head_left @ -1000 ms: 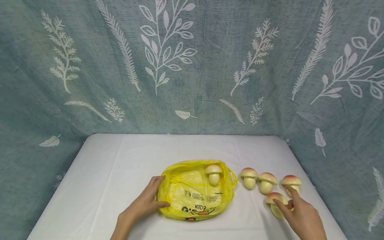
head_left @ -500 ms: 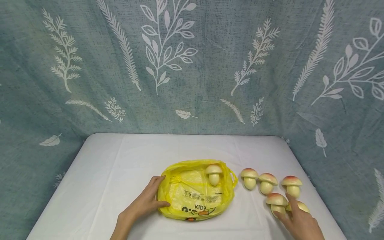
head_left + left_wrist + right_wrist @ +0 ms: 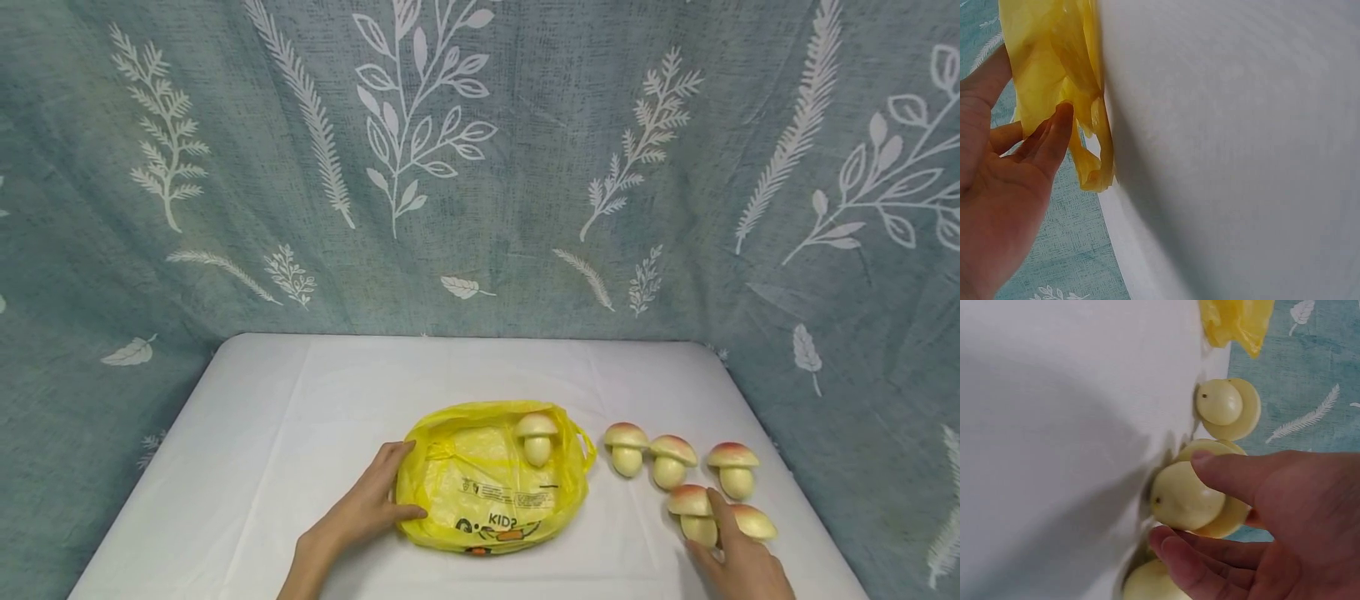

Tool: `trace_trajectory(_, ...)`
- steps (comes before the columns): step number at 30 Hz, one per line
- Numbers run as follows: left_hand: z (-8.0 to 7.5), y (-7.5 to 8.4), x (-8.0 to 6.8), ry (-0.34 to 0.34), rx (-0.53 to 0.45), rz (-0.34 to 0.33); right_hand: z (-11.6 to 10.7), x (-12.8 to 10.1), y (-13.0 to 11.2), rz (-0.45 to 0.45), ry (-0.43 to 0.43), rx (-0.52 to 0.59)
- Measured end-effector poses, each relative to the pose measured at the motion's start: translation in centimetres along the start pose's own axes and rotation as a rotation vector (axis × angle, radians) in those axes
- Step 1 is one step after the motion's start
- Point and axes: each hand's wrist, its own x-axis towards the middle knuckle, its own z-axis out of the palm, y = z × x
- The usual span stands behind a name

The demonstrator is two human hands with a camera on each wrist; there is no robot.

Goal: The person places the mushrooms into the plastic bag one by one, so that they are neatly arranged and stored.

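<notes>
At the left side of an open yellow plastic bag (image 3: 480, 492), my left hand (image 3: 363, 504) holds the rim, thumb and fingers spread along it. The left wrist view shows the fingers (image 3: 1057, 134) against the thin yellow plastic. Inside the bag, toward its far right, lies one toy mushroom (image 3: 537, 450). My right hand (image 3: 742, 562) grips the nearest-left toy mushroom (image 3: 688, 502), which has a cream stem and a red-tinged cap. In the right wrist view the thumb (image 3: 1229, 472) lies on one side of its stem (image 3: 1185, 497) and the fingers on the other.
Right of the bag lie more toy mushrooms: one by the bag handle (image 3: 626, 450), another close beside it (image 3: 671, 462), a third farther right (image 3: 733, 471). One more mushroom (image 3: 753, 521) sits partly behind my right hand. A white-covered table (image 3: 247, 467) meets a patterned teal curtain (image 3: 480, 275).
My right hand has left the rightmost near mushroom and shifted left, closing its fingers around the neighbouring mushroom. The left hand and bag stay in place.
</notes>
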Motion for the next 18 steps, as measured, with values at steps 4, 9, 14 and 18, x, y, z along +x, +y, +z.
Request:
trace_trajectory(4, -0.1, 0.0, 0.0, 0.000, -0.002, 0.002, 0.6, 0.0, -0.1, -0.006, 0.053, 0.000)
trace_trajectory(9, -0.2, 0.0, 0.1, -0.002, 0.000, 0.003, 1.3, -0.3, -0.1, -0.032, 0.115, 0.006)
trace_trajectory(14, -0.2, -0.1, 0.1, 0.002, 0.006, 0.003, 1.7, -0.3, -0.5, 0.018, 0.142, 0.026)
trace_trajectory(18, -0.3, -0.1, 0.1, 0.006, 0.010, 0.009, 2.1, -0.5, -0.7, 0.069, 0.180, 0.045)
